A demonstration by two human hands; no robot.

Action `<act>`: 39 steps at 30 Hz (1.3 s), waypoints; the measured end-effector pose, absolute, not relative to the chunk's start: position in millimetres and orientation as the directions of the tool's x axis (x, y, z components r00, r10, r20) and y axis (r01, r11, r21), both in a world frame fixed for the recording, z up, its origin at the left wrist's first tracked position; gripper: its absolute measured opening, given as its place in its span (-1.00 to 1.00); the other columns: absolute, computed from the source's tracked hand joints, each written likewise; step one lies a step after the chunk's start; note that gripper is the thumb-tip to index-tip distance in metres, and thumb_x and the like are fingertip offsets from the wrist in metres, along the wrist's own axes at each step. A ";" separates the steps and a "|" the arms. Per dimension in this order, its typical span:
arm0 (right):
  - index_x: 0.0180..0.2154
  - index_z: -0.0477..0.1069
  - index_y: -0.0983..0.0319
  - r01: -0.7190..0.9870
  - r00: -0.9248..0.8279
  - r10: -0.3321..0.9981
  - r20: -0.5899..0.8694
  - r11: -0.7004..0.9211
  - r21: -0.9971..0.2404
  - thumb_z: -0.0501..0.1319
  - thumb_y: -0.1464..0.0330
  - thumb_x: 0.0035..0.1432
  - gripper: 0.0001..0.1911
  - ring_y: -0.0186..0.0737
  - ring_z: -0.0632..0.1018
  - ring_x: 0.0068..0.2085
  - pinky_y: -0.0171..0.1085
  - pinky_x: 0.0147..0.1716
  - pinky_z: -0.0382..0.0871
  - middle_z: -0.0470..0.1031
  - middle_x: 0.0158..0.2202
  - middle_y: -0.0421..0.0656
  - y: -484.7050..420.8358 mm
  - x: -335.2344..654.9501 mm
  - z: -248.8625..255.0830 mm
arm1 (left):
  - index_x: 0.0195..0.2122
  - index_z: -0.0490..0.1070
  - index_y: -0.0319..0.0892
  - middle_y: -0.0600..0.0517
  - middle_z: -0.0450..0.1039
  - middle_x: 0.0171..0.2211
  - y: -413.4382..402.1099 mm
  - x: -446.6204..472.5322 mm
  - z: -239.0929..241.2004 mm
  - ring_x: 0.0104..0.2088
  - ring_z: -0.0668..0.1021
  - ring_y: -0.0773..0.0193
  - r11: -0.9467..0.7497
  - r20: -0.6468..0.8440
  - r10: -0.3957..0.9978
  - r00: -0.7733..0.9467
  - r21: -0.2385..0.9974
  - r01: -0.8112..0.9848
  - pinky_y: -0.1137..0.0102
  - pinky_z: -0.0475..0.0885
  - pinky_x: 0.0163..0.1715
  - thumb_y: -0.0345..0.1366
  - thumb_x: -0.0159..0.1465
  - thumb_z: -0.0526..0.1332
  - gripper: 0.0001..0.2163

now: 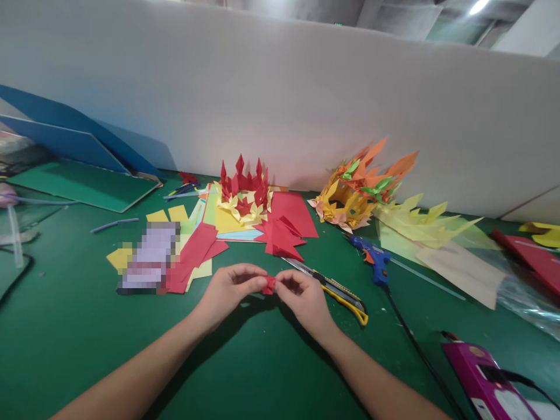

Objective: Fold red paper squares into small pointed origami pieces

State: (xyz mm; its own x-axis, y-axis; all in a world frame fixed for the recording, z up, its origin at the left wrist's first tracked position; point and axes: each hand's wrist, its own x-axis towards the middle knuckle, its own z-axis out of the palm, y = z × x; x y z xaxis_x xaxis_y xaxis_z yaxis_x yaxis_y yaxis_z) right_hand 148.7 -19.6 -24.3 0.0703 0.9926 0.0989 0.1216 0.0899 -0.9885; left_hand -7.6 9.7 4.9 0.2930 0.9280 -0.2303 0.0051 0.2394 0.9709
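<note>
Both my hands meet over the green table (79,326), pinching a small folded piece of red paper (269,284) between them. My left hand (230,291) grips it from the left with closed fingers. My right hand (304,297) holds its right side with thumb and fingertips. Behind them lie loose red paper sheets (284,224) and a red and yellow folded paper crown (242,195). A yellow utility knife (336,289) lies just right of my right hand.
An orange, yellow and green paper crown (359,189) sits at the back right, with pale yellow paper (420,230) beside it. A blue glue gun (376,259) trails a black cord. A magenta device (485,379) lies at the near right. Blue boards (65,140) lean at left.
</note>
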 end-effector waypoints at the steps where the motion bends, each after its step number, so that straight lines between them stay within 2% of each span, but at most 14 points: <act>1: -0.52 0.41 0.25 0.088 0.073 0.995 0.063 0.056 -0.995 0.23 0.28 -0.07 -0.84 -0.38 0.34 -0.61 -0.37 -0.60 0.25 0.38 -0.63 -0.25 -18.3 150.1 -24.6 | -0.43 0.53 -0.21 -0.01 0.58 -0.44 9.7 -8.1 4.6 -0.41 0.58 0.21 0.235 -0.225 0.924 0.309 0.972 0.005 0.30 0.47 -0.28 -0.23 -0.15 0.43 -0.74; 5: -0.51 0.42 0.26 0.007 0.077 0.997 0.002 0.001 -1.000 0.26 0.24 -0.09 -0.80 -0.40 0.33 -0.63 -0.37 -0.60 0.24 0.37 -0.65 -0.27 -15.3 153.5 -26.3 | -0.38 0.55 -0.21 -0.05 0.61 -0.37 8.7 -8.1 3.9 -0.33 0.60 0.15 0.220 -0.221 0.922 0.317 0.975 0.039 0.26 0.48 -0.23 -0.30 -0.18 0.44 -0.71; 8: -0.52 0.40 0.25 0.030 0.079 0.997 0.024 0.022 -0.999 0.23 0.25 -0.06 -0.81 -0.39 0.33 -0.63 -0.36 -0.59 0.25 0.36 -0.66 -0.28 -16.6 152.4 -25.8 | -0.37 0.56 -0.21 -0.06 0.62 -0.38 8.4 -7.4 2.4 -0.35 0.60 0.17 0.208 -0.219 0.933 0.284 0.976 0.069 0.27 0.47 -0.22 -0.28 -0.11 0.41 -0.75; 10: -0.52 0.40 0.25 0.116 0.096 0.990 0.103 0.091 -0.989 0.20 0.29 -0.03 -0.84 -0.36 0.36 -0.60 -0.34 -0.57 0.28 0.39 -0.63 -0.25 -19.1 150.9 -24.1 | -0.37 0.57 -0.21 -0.06 0.62 -0.40 9.0 -7.3 0.5 -0.39 0.59 0.19 0.202 -0.219 0.938 0.270 0.975 0.091 0.27 0.46 -0.25 -0.25 -0.07 0.39 -0.77; 12: -0.53 0.40 0.24 0.251 0.098 0.964 0.247 0.216 -0.943 0.17 0.36 0.00 -0.87 -0.31 0.41 -0.55 -0.32 -0.52 0.32 0.43 -0.58 -0.21 -22.1 149.8 -22.2 | -0.40 0.57 -0.22 -0.06 0.60 -0.44 9.7 -7.3 -1.3 -0.42 0.58 0.21 0.218 -0.232 0.933 0.273 0.972 0.081 0.28 0.46 -0.29 -0.22 -0.05 0.38 -0.78; 15: -0.53 0.39 0.22 0.448 0.018 0.887 0.461 0.405 -0.797 0.13 0.44 0.06 -0.84 -0.29 0.43 -0.51 -0.30 -0.46 0.34 0.45 -0.56 -0.19 -25.3 150.2 -20.7 | -0.47 0.54 -0.22 0.00 0.58 -0.50 10.5 -6.9 -2.3 -0.44 0.56 0.26 0.259 -0.253 0.922 0.292 0.966 0.019 0.33 0.46 -0.30 -0.18 -0.06 0.39 -0.79; 18: -0.48 0.40 0.20 0.586 -0.144 0.772 0.619 0.571 -0.576 0.10 0.47 0.13 -0.82 -0.28 0.45 -0.49 -0.29 -0.44 0.35 0.46 -0.54 -0.18 -25.2 154.0 -21.7 | -0.55 0.49 -0.22 0.05 0.53 -0.56 10.9 -6.3 -1.0 -0.48 0.53 0.32 0.299 -0.281 0.906 0.317 0.954 -0.007 0.38 0.44 -0.32 -0.17 -0.09 0.40 -0.78; 21: -0.38 0.40 0.22 0.619 -0.319 0.597 0.736 0.720 -0.315 0.08 0.49 0.18 -0.84 -0.25 0.47 -0.45 -0.29 -0.42 0.37 0.51 -0.49 -0.12 -23.0 159.9 -23.1 | -0.59 0.44 -0.24 0.09 0.48 -0.60 11.0 -5.9 0.5 -0.53 0.49 0.38 0.344 -0.324 0.881 0.346 0.939 0.004 0.44 0.41 -0.39 -0.15 -0.11 0.40 -0.74; 24: -0.34 0.40 0.25 0.603 -0.403 0.512 0.759 0.772 -0.201 0.07 0.50 0.21 -0.84 -0.24 0.46 -0.45 -0.29 -0.44 0.37 0.51 -0.48 -0.09 -21.2 164.3 -22.9 | -0.54 0.41 -0.23 0.12 0.46 -0.59 9.8 -5.2 1.4 -0.55 0.49 0.40 0.375 -0.341 0.873 0.349 0.926 -0.034 0.47 0.40 -0.46 -0.15 -0.14 0.42 -0.71; 27: -0.36 0.40 0.24 0.578 -0.381 0.548 0.745 0.770 -0.271 0.09 0.49 0.20 -0.86 -0.26 0.46 -0.45 -0.30 -0.44 0.38 0.52 -0.47 -0.11 -21.0 163.6 -21.9 | -0.51 0.37 -0.20 0.15 0.44 -0.63 7.9 -4.5 2.2 -0.60 0.48 0.39 0.361 -0.320 0.886 0.334 0.930 -0.067 0.47 0.37 -0.54 -0.14 -0.14 0.42 -0.69; 31: -0.45 0.39 0.21 0.525 -0.243 0.672 0.700 0.698 -0.487 0.13 0.48 0.15 -0.85 -0.30 0.45 -0.49 -0.32 -0.46 0.35 0.48 -0.53 -0.19 -21.8 157.8 -21.8 | -0.55 0.43 -0.23 0.11 0.44 -0.67 7.0 -4.6 2.8 -0.64 0.44 0.41 0.332 -0.311 0.896 0.318 0.943 -0.014 0.46 0.37 -0.53 -0.13 -0.12 0.40 -0.72; 36: -0.52 0.38 0.22 0.420 0.024 0.871 0.490 0.436 -0.796 0.16 0.45 0.05 -0.87 -0.33 0.42 -0.54 -0.34 -0.52 0.35 0.44 -0.56 -0.22 -20.5 155.1 -23.4 | -0.34 0.53 -0.23 0.02 0.56 -0.51 7.6 -5.3 -0.6 -0.47 0.54 0.28 0.317 -0.294 0.900 0.322 0.948 -0.021 0.36 0.44 -0.37 -0.23 -0.15 0.43 -0.67; 39: -0.53 0.39 0.24 0.306 0.096 0.933 0.348 0.305 -0.902 0.17 0.41 0.01 -0.89 -0.34 0.41 -0.56 -0.35 -0.54 0.34 0.43 -0.58 -0.22 -19.4 154.0 -24.6 | -0.37 0.53 -0.19 0.02 0.58 -0.44 7.3 -5.5 -3.6 -0.42 0.56 0.25 0.227 -0.214 0.925 0.313 0.974 -0.005 0.33 0.46 -0.31 -0.28 -0.14 0.42 -0.73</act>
